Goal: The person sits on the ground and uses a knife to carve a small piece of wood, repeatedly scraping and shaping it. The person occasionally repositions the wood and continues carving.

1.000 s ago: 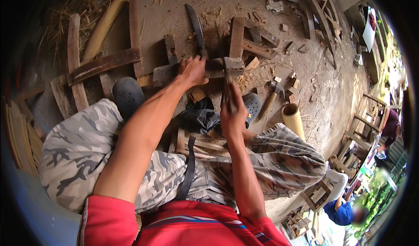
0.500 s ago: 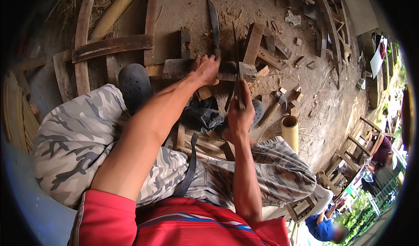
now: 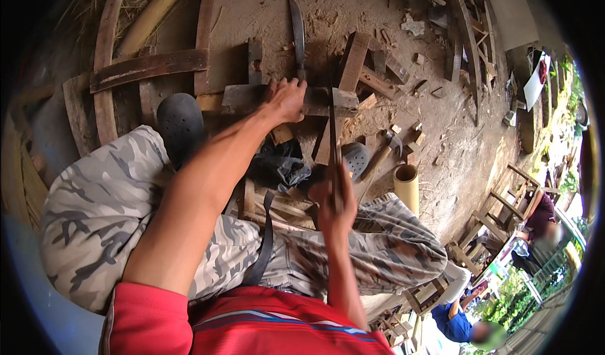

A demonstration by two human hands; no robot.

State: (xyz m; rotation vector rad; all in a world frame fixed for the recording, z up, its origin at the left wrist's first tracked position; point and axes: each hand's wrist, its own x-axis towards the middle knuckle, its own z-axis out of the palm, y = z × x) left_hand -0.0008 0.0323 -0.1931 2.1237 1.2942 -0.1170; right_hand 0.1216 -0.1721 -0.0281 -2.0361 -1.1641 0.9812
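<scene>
My left hand [image 3: 287, 100] is closed over the dark wooden beam [image 3: 242, 98], which lies crosswise in front of me. In my right hand [image 3: 337, 211] is the handle of a handsaw [image 3: 334, 131], its narrow blade seen edge-on. The blade crosses the beam near its right end, to the right of my left hand. Just beyond my left fingers lies a machete [image 3: 296, 30] on the dirt, its handle end close to the beam. A black plastic bag [image 3: 282, 167] sits below the beam, between my legs.
Wooden frame pieces [image 3: 151, 68] stand at the left beside my dark clog [image 3: 181, 125]. Wood offcuts [image 3: 354, 62], a hammer [image 3: 392, 142] and a bamboo tube [image 3: 406, 188] are on the right. Farther right, two people sit near wooden chair frames [image 3: 495, 207].
My right hand has pulled the saw back toward my body. The left hand stays on the beam. The whole view has shifted slightly.
</scene>
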